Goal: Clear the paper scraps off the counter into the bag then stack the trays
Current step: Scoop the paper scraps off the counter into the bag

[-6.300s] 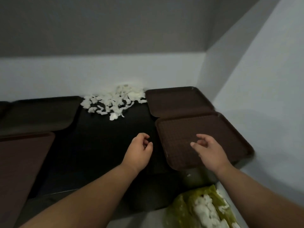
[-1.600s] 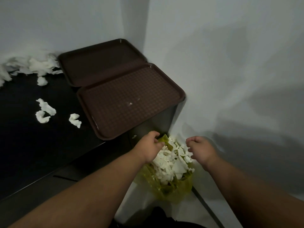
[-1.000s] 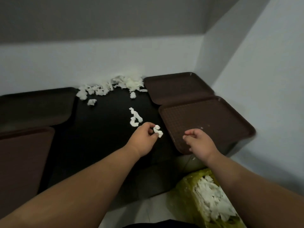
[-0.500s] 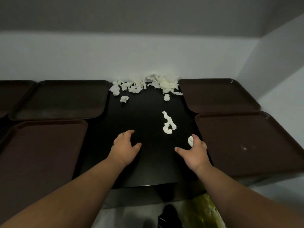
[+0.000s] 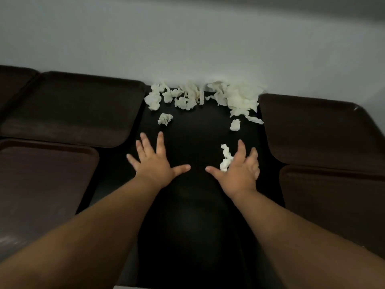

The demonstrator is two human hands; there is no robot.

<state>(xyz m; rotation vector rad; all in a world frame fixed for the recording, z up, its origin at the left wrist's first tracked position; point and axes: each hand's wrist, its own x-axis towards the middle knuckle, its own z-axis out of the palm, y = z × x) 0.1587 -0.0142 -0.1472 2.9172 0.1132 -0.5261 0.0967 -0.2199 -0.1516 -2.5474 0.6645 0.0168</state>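
Hands above a glossy black countertop (image 5: pixel 193 205), seen from the head camera. The left hand (image 5: pixel 153 163) and the right hand (image 5: pixel 239 172) are both palm down with fingers straight and spread, pointing toward the pale grey wall (image 5: pixel 187 49). Neither holds anything, and the thumbs point at each other across a gap. Whether the palms touch the surface cannot be told.

The main heap of torn white paper scraps (image 5: pixel 208 97) lies at the back of the counter, against the foot of the wall. Its long axis runs left to right, spanning the space between the two rear trays, and it is thickest at its right end. Two crumpled white stray scraps lie just in front of it: one on the left (image 5: pixel 165 118), beyond the left fingertips, and one on the right (image 5: pixel 235 124).

A twisted white strip of paper (image 5: pixel 225 157) lies with its long axis running from near to far. Its near end meets the right hand beside the forefinger; contact cannot be confirmed.

Four dark brown rectangular plastic trays lie flat and unstacked beside the bare strip of counter:
- Rear left tray (image 5: pixel 70 107), long side along the wall.
- Front left tray (image 5: pixel 41 184).
- Rear right tray (image 5: pixel 316 130).
- Front right tray (image 5: pixel 337 203).

A corner of a further brown tray (image 5: pixel 12 80) shows at the far left edge.
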